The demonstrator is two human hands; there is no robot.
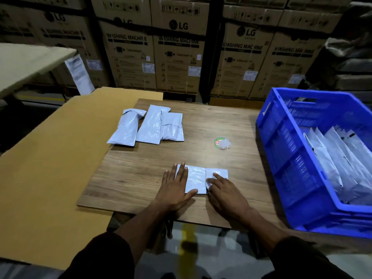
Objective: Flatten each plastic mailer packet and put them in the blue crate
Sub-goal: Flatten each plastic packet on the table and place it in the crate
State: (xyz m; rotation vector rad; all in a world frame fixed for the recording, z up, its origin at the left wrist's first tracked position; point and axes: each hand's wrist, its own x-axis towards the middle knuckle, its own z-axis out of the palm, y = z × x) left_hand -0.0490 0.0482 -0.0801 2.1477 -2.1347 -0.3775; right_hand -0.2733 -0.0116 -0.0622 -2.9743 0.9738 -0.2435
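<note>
Pale grey plastic marks the mailer packet (pixel 198 181) being flattened at the near edge of the wood-grain counter (pixel 141 174), between both hands. On its left end the left hand (pixel 175 188) is laid flat, fingers straight and spread, nothing gripped; this palm is best kept pressed down as an anchor. On the right end the right hand (pixel 226 193) is set with fingers extended onto the folded flap, pressing rather than holding; trapped air would best be pushed outward toward the open edge in one smooth sweep. Three more grey mailer packets (pixel 147 125) are left waiting farther back. A round green-and-red sticker (pixel 218 141) lies on the counter, its lettering unreadable. Finished packets are stood in the blue plastic crate (pixel 281 141) at the right. "LG" and "WASHING MACHINE" are printed on the stacked brown cartons (pixel 178 55) behind.
</note>
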